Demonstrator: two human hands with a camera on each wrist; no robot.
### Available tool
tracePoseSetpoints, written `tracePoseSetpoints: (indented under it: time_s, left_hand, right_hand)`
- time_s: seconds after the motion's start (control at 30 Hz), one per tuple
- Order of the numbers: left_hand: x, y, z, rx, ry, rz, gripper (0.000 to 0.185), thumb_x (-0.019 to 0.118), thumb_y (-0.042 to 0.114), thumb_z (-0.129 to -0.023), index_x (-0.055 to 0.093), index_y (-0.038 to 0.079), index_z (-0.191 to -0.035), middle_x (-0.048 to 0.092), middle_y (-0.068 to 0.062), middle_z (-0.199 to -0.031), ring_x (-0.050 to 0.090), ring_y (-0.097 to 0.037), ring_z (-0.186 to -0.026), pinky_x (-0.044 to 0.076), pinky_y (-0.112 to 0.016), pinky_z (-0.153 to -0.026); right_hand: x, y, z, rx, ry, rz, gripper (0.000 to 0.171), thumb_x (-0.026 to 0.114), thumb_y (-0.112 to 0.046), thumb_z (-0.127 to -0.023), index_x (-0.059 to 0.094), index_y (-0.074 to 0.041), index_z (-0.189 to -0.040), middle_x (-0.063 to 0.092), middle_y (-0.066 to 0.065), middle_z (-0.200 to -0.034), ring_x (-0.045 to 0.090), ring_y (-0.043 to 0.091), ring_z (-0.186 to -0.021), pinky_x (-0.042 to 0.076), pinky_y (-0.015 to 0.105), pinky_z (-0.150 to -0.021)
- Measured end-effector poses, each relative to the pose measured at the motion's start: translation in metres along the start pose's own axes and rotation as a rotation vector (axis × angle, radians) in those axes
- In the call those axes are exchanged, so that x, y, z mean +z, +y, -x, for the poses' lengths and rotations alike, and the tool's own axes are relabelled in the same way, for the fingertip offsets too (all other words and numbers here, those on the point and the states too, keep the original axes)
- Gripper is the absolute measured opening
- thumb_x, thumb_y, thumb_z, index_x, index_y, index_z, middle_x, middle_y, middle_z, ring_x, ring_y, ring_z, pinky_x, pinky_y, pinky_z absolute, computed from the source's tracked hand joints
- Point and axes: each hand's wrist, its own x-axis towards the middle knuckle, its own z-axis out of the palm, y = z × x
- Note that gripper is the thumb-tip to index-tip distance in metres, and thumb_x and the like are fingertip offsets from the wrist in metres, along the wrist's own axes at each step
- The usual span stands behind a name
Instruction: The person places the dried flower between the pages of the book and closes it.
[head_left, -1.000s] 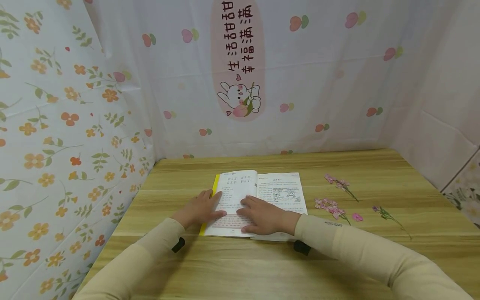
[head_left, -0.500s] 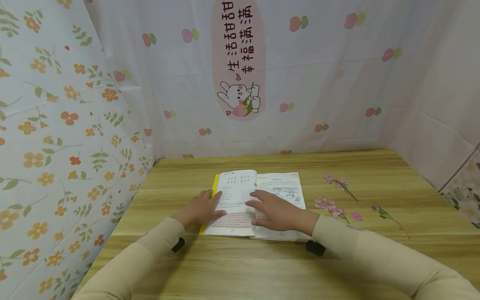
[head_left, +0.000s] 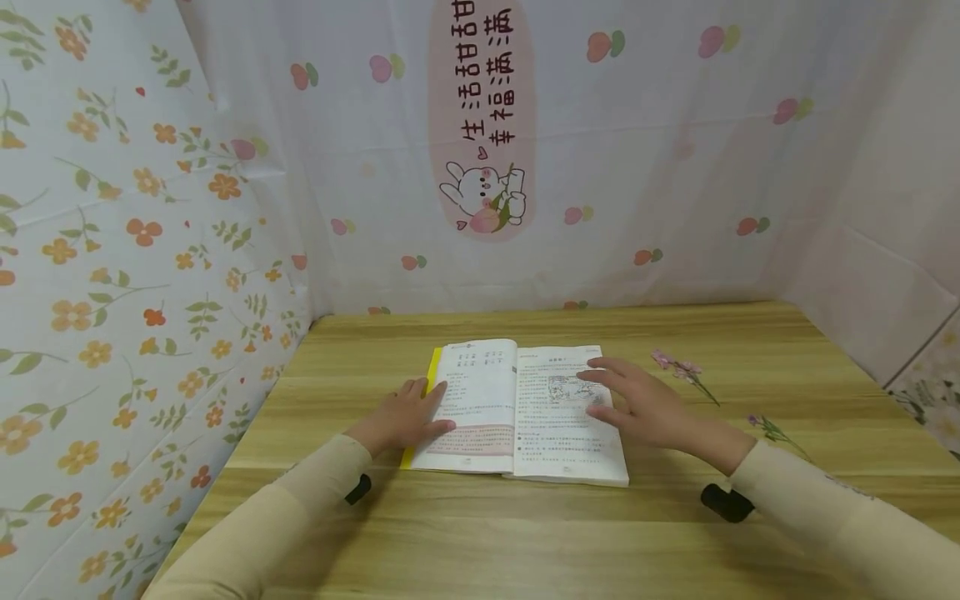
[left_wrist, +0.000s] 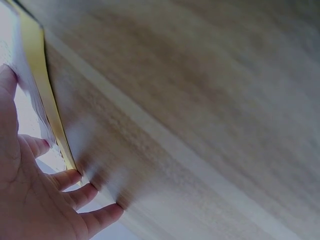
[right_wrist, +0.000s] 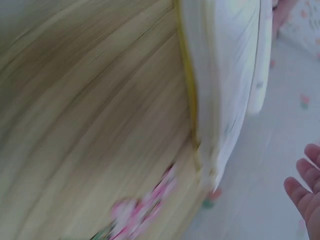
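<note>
An open book (head_left: 517, 408) with a yellow cover lies flat in the middle of the wooden table (head_left: 480, 533). My left hand (head_left: 423, 410) rests flat on the left page's outer edge, fingers straight. In the left wrist view those fingers (left_wrist: 75, 195) lie on the yellow cover edge of the book (left_wrist: 42, 100). My right hand (head_left: 618, 390) is spread with straight fingers over the right page's outer edge and holds nothing. Whether it touches the paper I cannot tell. The right wrist view is blurred and shows the book's page edges (right_wrist: 220, 85), a pink flower (right_wrist: 142, 212) and my fingertips (right_wrist: 302, 187).
Right of the book lie a pink flower sprig (head_left: 684, 372) and a small purple sprig (head_left: 772, 430). Flower-printed sheets (head_left: 112, 250) wall the table on the left, back and right. A black strap (head_left: 726, 502) sits at my right wrist.
My right hand has slid from the left page across the book to its right edge, uncovering the spine area. The left hand has stayed in place.
</note>
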Motion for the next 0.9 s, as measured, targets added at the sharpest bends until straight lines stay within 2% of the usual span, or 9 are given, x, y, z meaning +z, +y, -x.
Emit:
tracePoseSetpoints:
  time_s: [0.17, 0.3, 0.4, 0.5, 0.57, 0.63, 0.73, 0.9]
  left_hand:
    - [-0.001, 0.001, -0.001, 0.008, 0.018, -0.008, 0.082, 0.049, 0.061, -0.094, 0.027, 0.011, -0.154, 0.035, -0.022, -0.146, 0.035, -0.038, -0.131, 0.035, -0.054, -0.101]
    - [-0.001, 0.0, 0.0, 0.012, 0.019, -0.014, 0.082, 0.048, 0.061, -0.094, 0.027, 0.011, -0.154, 0.035, -0.022, -0.145, 0.035, -0.037, -0.131, 0.035, -0.054, -0.101]
    - [-0.001, -0.001, 0.0, 0.012, 0.018, -0.012, 0.082, 0.048, 0.062, -0.094, 0.027, 0.011, -0.154, 0.035, -0.022, -0.145, 0.035, -0.037, -0.131, 0.035, -0.054, -0.1]
    - [0.0, -0.002, -0.001, 0.011, 0.016, -0.016, 0.082, 0.048, 0.062, -0.094, 0.026, 0.011, -0.154, 0.034, -0.023, -0.146, 0.034, -0.038, -0.131, 0.035, -0.054, -0.1]
    - [0.001, -0.002, -0.001, 0.012, 0.014, -0.023, 0.082, 0.047, 0.062, -0.094, 0.026, 0.011, -0.155, 0.034, -0.023, -0.146, 0.034, -0.038, -0.131, 0.035, -0.054, -0.1]
    - [0.001, -0.002, -0.001, 0.017, 0.014, -0.029, 0.082, 0.046, 0.062, -0.094, 0.026, 0.011, -0.154, 0.034, -0.023, -0.146, 0.034, -0.038, -0.132, 0.036, -0.054, -0.1]
    - [0.001, -0.001, 0.0, 0.023, 0.014, -0.023, 0.081, 0.046, 0.062, -0.095, 0.027, 0.01, -0.154, 0.034, -0.023, -0.146, 0.034, -0.038, -0.132, 0.035, -0.055, -0.1]
    - [-0.002, 0.001, 0.001, 0.015, 0.003, 0.008, 0.08, 0.049, 0.059, -0.094, 0.028, 0.011, -0.154, 0.033, -0.023, -0.147, 0.032, -0.039, -0.133, 0.034, -0.056, -0.1]
  right_hand:
    - [-0.016, 0.026, 0.021, 0.047, 0.121, -0.051, 0.046, 0.073, -0.017, -0.089, 0.057, -0.005, -0.131, 0.052, 0.017, -0.133, 0.051, 0.04, -0.118, 0.044, 0.058, -0.087]
    - [-0.032, 0.045, 0.039, 0.146, 0.172, -0.106, 0.046, 0.071, -0.014, -0.091, 0.055, -0.004, -0.133, 0.054, 0.018, -0.132, 0.052, 0.042, -0.116, 0.042, 0.061, -0.087]
    - [-0.043, 0.061, 0.053, 0.23, 0.207, -0.125, 0.045, 0.068, -0.016, -0.093, 0.055, -0.001, -0.133, 0.056, 0.022, -0.129, 0.053, 0.041, -0.112, 0.044, 0.056, -0.086]
    - [-0.05, 0.078, 0.07, 0.325, 0.226, -0.129, 0.046, 0.066, -0.02, -0.094, 0.054, -0.001, -0.134, 0.056, 0.023, -0.127, 0.053, 0.026, -0.11, 0.045, 0.035, -0.087]
    - [-0.055, 0.088, 0.082, 0.383, 0.228, -0.143, 0.047, 0.066, -0.023, -0.095, 0.053, -0.001, -0.135, 0.055, 0.023, -0.128, 0.05, 0.009, -0.108, 0.043, 0.019, -0.081]
    - [-0.059, 0.098, 0.095, 0.429, 0.226, -0.158, 0.049, 0.065, -0.023, -0.095, 0.052, 0.001, -0.135, 0.055, 0.023, -0.127, 0.046, -0.007, -0.101, 0.041, 0.01, -0.073]
    - [-0.066, 0.111, 0.114, 0.497, 0.21, -0.173, 0.052, 0.065, -0.025, -0.095, 0.05, 0.003, -0.136, 0.054, 0.023, -0.125, 0.041, -0.019, -0.094, 0.041, 0.008, -0.068]
    - [-0.072, 0.13, 0.138, 0.59, 0.166, -0.158, 0.058, 0.065, -0.029, -0.095, 0.047, 0.006, -0.137, 0.055, 0.025, -0.122, 0.042, -0.023, -0.085, 0.042, 0.013, -0.063]
